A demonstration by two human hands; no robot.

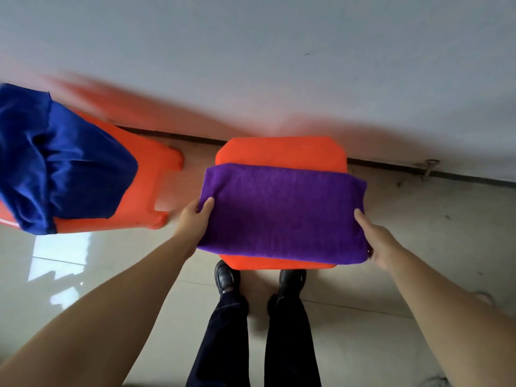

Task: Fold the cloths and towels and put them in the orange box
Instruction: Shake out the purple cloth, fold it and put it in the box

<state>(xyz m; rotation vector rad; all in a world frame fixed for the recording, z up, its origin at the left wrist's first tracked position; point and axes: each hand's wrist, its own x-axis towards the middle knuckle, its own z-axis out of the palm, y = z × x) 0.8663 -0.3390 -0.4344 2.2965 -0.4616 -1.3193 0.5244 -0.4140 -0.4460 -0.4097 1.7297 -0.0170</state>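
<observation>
Both arms reach forward and down, bare to the elbow, wrists nearly straight. The left hand (pixel 195 216) grips the left edge of the folded purple towel (pixel 282 213), thumb laid on top and fingers tucked under the cloth. The right hand (pixel 375 241) holds the right edge, thumb lying along the top; its fingers go beneath the towel and cannot be seen.

One purple towel spans between the two hands, folded into a thick rectangle and lying flat across an orange stool (pixel 280 152), overhanging it on both sides. That orange surface shows beyond the hands and again just nearer than them. Below the hands, two black shoes (pixel 224 276) stand on the pale tiled floor (pixel 418 261), toes close to the stool.

Well out past the left hand, one blue cloth (pixel 55 160) lies bunched over a second orange piece (pixel 145 177), blurred, perhaps another stool or the box. A white wall (pixel 279 51) rises behind everything.
</observation>
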